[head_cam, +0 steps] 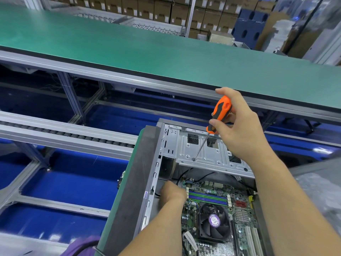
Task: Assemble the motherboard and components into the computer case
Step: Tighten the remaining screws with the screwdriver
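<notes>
At the far left we look past a roller conveyor (64, 134) and blue flooring, none of it part of our job. Next comes the dark edge of the computer case (129, 191), which lies open on its side at the lower middle of the view. Our left hand (172, 192) reaches down inside it, at the near-left corner of the motherboard (217, 209). Its fingers are hidden below the wrist, so we cannot tell whether they hold a cable, press the board, or rest idle.

Moving right, the board sits flat in the case floor, with the memory slots (207, 196) and the CPU fan (214, 221) already on it. We judge the board placed and the cooler fitted; whether it is fully screwed down we cannot see, and cabling and covers look left to do.

Above it, the screwdriver (219, 115) slants down with its tip touching a screw point on the silver drive cage (208, 154). Our right hand (241, 126) holds the orange handle, thumb and fingers curled narrowly round it, so we judge a cage screw is the step in hand.
</notes>
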`<state>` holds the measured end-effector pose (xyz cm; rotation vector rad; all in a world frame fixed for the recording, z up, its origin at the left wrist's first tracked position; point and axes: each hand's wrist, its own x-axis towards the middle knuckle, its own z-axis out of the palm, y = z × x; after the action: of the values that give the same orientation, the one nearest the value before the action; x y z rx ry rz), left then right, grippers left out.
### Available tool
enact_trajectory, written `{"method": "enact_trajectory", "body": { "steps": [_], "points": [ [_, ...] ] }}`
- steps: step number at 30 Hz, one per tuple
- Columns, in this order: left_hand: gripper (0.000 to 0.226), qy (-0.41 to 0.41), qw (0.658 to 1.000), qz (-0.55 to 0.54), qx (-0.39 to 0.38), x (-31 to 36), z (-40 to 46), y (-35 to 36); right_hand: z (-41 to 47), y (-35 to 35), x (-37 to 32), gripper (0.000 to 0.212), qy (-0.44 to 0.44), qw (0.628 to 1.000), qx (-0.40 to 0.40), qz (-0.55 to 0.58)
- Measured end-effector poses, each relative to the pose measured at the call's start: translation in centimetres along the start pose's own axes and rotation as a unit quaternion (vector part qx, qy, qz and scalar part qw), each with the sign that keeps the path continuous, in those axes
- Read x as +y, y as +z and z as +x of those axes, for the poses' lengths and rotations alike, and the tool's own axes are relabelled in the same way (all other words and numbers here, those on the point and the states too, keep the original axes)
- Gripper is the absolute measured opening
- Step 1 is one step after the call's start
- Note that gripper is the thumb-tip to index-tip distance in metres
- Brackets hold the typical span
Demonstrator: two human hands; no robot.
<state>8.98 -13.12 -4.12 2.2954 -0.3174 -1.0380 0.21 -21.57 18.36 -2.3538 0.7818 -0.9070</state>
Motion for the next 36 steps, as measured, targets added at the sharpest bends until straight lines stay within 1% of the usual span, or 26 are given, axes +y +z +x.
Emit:
{"method": "enact_trajectory", "body": {
  "steps": [4, 5, 12, 19, 29, 36],
  "points": [
    [0.010, 0.000, 1.000, 0.009, 0.001, 0.0, 0.0, 0.0, 0.0, -0.1, 0.1, 0.065, -0.005, 1.000, -0.003, 0.009],
    [0.009, 0.000, 1.000, 0.009, 0.003, 0.0, 0.0, 0.0, 0.0, -0.1, 0.1, 0.065, -0.006, 1.000, -0.003, 0.009],
    [0.026, 0.003, 1.000, 0.005, -0.006, -0.1, 0.0, 0.1, 0.3, -0.2, 0.0, 0.063, -0.023, 1.000, 0.003, -0.019],
    [0.029, 0.002, 1.000, 0.006, -0.010, -0.1, 0.0, 0.0, 0.3, -0.5, -0.1, 0.061, -0.035, 0.999, 0.007, -0.035],
    [0.030, 0.002, 1.000, 0.007, -0.009, 0.0, -0.1, -0.1, 0.5, -0.8, -0.7, 0.060, -0.031, 0.997, -0.014, -0.075],
    [0.033, 0.005, 1.000, 0.016, -0.005, 0.0, 0.0, -0.1, 0.4, -0.6, -0.9, 0.060, -0.028, 0.996, 0.005, -0.085]
  ]
}}
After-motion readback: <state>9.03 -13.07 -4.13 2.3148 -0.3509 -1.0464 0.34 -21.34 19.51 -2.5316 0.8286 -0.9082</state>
